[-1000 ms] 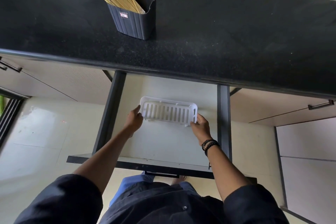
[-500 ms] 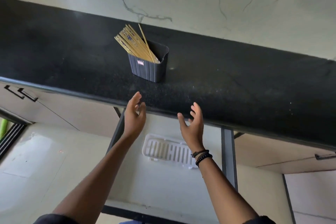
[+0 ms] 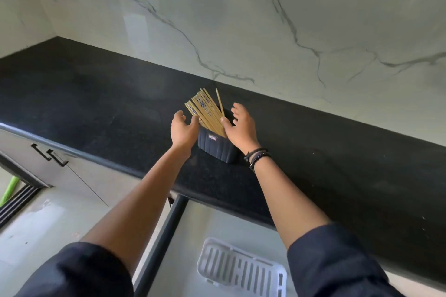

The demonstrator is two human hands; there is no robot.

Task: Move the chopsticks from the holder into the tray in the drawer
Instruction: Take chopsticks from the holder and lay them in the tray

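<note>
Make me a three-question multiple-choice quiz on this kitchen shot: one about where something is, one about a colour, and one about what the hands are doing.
1. Where does the holder with the chopsticks stand?
A. on the black countertop
B. in the drawer
C. on the floor

2. What colour is the slotted tray in the drawer?
A. black
B. white
C. green

3. How are the left hand and right hand?
A. both gripping the tray
B. open, either side of the chopsticks
C. fists resting on the countertop

Answers:
1 A: the holder sits on the dark slab below the marble wall.
2 B: the tray is plainly white.
3 B: the fingers are spread and grip nothing.
</note>
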